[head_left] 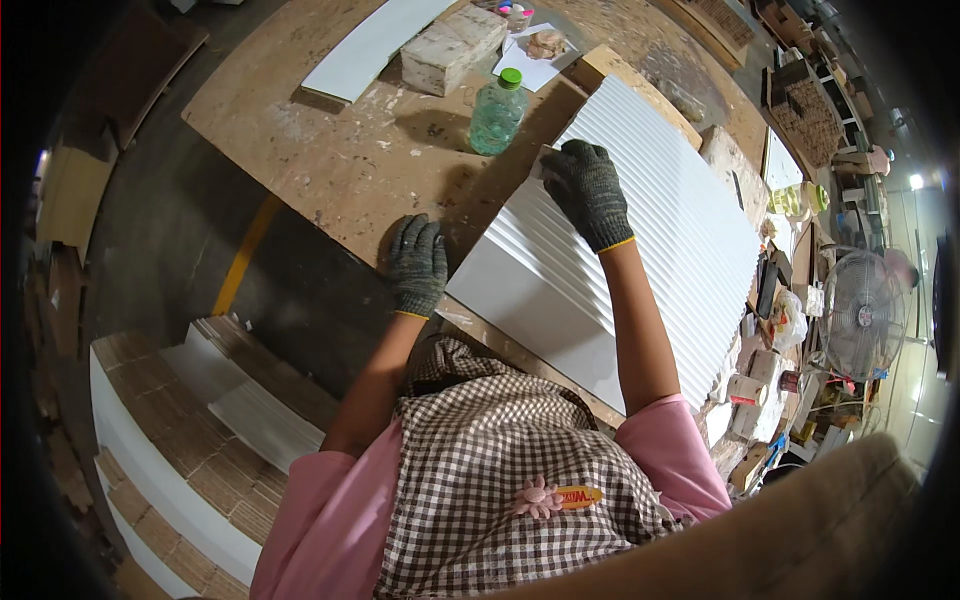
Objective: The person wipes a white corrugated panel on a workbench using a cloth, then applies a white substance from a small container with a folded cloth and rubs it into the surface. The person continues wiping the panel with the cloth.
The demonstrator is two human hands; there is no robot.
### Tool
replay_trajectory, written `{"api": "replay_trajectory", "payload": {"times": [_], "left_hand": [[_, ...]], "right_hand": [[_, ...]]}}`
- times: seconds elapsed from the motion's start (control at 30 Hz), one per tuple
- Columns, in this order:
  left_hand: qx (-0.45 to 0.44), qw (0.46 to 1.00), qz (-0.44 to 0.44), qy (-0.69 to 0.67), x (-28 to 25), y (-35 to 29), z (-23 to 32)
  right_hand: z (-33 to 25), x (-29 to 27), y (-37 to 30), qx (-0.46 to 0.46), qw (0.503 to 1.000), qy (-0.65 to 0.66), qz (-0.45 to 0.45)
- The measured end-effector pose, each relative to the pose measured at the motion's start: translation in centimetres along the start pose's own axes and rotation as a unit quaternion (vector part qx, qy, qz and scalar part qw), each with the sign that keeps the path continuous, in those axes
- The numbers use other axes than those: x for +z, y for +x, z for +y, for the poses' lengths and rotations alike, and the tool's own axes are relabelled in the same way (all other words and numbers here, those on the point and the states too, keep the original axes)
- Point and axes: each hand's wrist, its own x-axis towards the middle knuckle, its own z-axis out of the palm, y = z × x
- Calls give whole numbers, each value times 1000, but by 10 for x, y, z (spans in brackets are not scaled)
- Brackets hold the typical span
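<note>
A white ribbed panel (660, 190) with a flat, smooth strip along its near left side lies on the worktable. My right hand (590, 192), in a dark grey knit glove with a yellow cuff, is closed over the ridges near the panel's left edge. A small greyish edge shows at its fingers, too little to name. My left hand (418, 265), gloved the same way, lies flat on the brown tabletop beside the panel's left corner, fingers stretched out and holding nothing. Beyond both hands stands a clear greenish bottle (498, 112) with a green cap.
On the paint-spotted table (290, 150) are a white-smeared block (455, 50), a long white board (375, 45) and a paper sheet (540, 60). Stacked boards (190, 430) rise at lower left. A fan (865, 315) stands at right, past cluttered items and another bottle (798, 198).
</note>
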Motion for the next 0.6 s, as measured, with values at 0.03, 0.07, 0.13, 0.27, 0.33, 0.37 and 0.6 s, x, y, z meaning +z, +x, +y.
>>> {"api": "replay_trajectory", "payload": {"times": [0.03,0.07,0.13,0.27,0.33,0.37,0.6], "left_hand": [[-1,1000,0,3,-1,0,1],[-3,1000,2,7,-1,0,0],[-3,1000,9,3,0,-1,-2],[8,1000,12,2,-1,0,-3],[5,1000,13,3,-3,-1,-4],[7,1000,14,0,-2,-2,-4],[16,1000,-16,5,1,-2,-5]], "right_hand": [[0,0,1,5,1000,-2,7],[-2,-2,0,-12,999,18,35],[0,-12,-4,-15,999,34,-15],[25,-29,-39,-121,992,0,-38],[29,-40,-59,-24,997,19,-64],[28,-49,-63,6,997,18,-81],[15,-35,-53,-13,998,56,-37]]}}
